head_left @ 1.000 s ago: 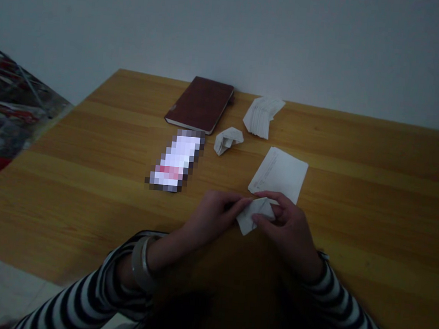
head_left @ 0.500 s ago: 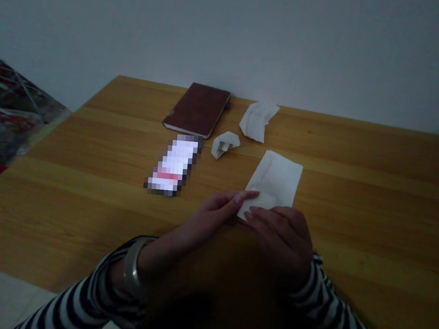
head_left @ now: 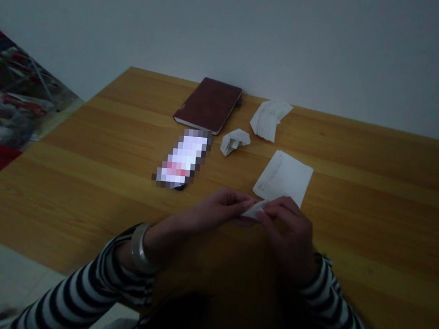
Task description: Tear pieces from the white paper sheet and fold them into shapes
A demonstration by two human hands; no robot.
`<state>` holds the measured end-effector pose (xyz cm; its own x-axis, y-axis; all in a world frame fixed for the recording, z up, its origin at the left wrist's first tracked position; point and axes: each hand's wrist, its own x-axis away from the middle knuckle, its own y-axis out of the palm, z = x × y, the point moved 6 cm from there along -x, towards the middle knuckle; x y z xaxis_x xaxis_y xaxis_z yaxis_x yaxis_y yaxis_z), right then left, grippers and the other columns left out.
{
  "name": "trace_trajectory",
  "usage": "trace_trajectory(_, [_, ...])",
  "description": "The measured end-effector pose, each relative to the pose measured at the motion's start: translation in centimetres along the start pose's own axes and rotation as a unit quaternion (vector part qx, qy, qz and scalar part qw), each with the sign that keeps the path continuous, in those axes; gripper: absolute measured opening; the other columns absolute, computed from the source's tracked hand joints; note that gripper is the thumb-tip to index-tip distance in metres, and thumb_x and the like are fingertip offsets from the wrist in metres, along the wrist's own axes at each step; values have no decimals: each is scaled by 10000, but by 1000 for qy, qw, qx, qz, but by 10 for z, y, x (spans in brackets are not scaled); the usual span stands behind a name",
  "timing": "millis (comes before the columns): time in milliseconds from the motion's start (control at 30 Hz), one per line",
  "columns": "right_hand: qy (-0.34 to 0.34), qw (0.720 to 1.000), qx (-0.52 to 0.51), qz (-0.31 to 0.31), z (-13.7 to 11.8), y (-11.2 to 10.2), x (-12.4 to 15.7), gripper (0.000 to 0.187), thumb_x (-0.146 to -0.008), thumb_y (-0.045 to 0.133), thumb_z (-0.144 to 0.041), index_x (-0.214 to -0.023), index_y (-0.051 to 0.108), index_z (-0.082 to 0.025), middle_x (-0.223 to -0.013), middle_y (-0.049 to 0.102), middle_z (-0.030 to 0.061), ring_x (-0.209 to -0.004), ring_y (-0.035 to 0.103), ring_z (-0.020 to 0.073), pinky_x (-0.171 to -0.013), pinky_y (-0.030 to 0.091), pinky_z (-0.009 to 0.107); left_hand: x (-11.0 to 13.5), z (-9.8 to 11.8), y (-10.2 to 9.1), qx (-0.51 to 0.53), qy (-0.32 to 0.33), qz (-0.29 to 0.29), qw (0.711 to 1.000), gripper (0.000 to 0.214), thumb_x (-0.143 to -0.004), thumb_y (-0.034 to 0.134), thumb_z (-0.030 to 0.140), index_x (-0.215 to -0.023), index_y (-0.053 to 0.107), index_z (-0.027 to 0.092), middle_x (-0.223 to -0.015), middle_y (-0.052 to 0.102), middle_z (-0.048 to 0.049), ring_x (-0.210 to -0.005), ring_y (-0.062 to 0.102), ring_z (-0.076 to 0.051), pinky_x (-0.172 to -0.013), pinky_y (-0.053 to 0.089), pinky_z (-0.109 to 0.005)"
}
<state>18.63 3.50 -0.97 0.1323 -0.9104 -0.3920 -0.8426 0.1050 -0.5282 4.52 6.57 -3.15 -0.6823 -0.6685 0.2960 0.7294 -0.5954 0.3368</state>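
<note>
- Since half a second earlier, the folded paper point(head_left: 253, 210) had gone from a broad face to a narrow slip, and your right fingers had drawn up from lying across it into a pinch (the whole view had also shifted a little).
- Left hand point(head_left: 215, 210): thumb and fingers clamped on the slip's left end.
- Right hand point(head_left: 292, 230): thumb and fingertips clamped on its right end. Your hands were near each other, the slip between them, just on your side of the pale sheets point(head_left: 285, 178).
- Step in hand, by judgement: working a fold. Doing it well called for you to steady the left end, match the edges before bearing down, then run your right thumb evenly along the crease (thin paper would likely skew if both hands pulled).
- Dim light; the crease itself could not be read.
- Containers: none you could name for certain. Nearest to one was the loose folded piece point(head_left: 240, 135), its arms bent around a gap where a paper tab showed. Behind it, to the right, the folded bundle point(head_left: 266, 121) was packed closely, edge on edge.
- Clutter point(head_left: 8, 115) at far left: too blurred to tell whether anything there held anything.
</note>
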Motion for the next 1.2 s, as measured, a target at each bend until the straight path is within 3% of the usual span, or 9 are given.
trace_trajectory(67, [60,998,-17,31,6,1,3,142,-872,638,-199,-732,633,-176,-758,612,27,-732,576,172,-671,463,326,-1,-5,6,45,3,2,999,264,-902,617,356,-1034,734,160,-1020,718,-65,-945,648,-155,-881,494,-266])
trace_trajectory(167, [78,994,-7,82,6,-3,6,139,-866,636,-193,-729,617,-180,-741,604,15,-718,575,169,-667,464,326,-1,-11,14,83,13,14,996,364,-839,708,313,-1179,692,184,-1139,710,-81,-1050,647,-180,-953,479,-286])
trace_trajectory(367, [74,987,-14,145,-1,-9,10,146,-819,678,-159,-721,573,-188,-839,598,19,-823,575,179,-759,468,355,1,-17,18,178,32,90,979,348,-891,649,317,-1212,680,186,-1141,724,-98,-1052,673,-188,-997,482,-327])
trace_trajectory(500, [87,987,-5,134,-1,-9,9,145,-817,682,-175,-705,589,-186,-844,576,20,-825,554,184,-758,450,365,1,-19,17,192,36,109,975,339,-876,667,337,-1167,705,167,-1105,735,-103,-1010,689,-187,-1003,485,-338])
trace_trajectory(867, [163,978,-51,117,9,-2,11,175,-829,657,-220,-682,561,-204,-814,508,8,-802,526,186,-751,442,360,6,-14,20,112,75,177,975,295,-895,632,345,-1084,708,132,-1049,727,-87,-980,683,-199,-966,518,-362])
trace_trajectory(1100, [140,980,-40,134,8,-2,12,184,-813,676,-232,-682,549,-208,-818,505,5,-800,522,178,-736,460,348,9,-10,20,45,101,195,974,260,-919,591,326,-1070,687,137,-1062,716,-81,-971,670,-180,-930,540,-333])
trace_trajectory(1200, [181,966,-91,161,16,-1,14,197,-767,726,-279,-811,544,-219,-837,533,1,-769,542,164,-689,496,318,12,-7,15,-5,119,223,968,253,-933,563,316,-1067,695,148,-1038,720,-77,-960,661,-181,-898,540,-323])
